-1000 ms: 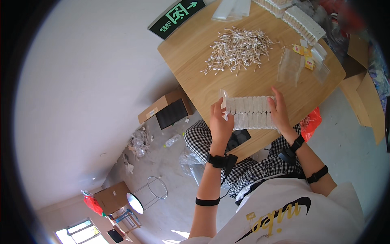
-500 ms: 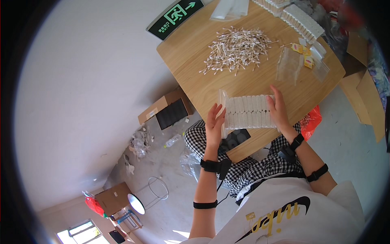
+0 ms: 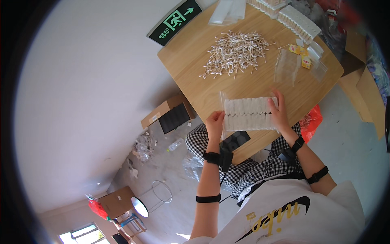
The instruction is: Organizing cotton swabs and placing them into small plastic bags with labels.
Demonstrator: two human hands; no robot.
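Left hand (image 3: 214,124) narrows from spread fingers to a pinch on the clear bag (image 3: 248,114), 9 o'clock; right hand (image 3: 279,115) clasps 3 o'clock. Bag now steadied both ends, 6 o'clock of swab heap (image 3: 235,53).

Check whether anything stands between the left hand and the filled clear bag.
Nothing visible does: the left hand pinches the left edge of the clear bag directly, while the right hand holds its other end. The loose cotton swabs lie well apart.

Black sign (image 3: 174,22): green lettering, running figure, arrow. Shirt (image 3: 280,217): gold lettering, black curve. Packets (image 3: 306,62): red labels, possibly lettered.
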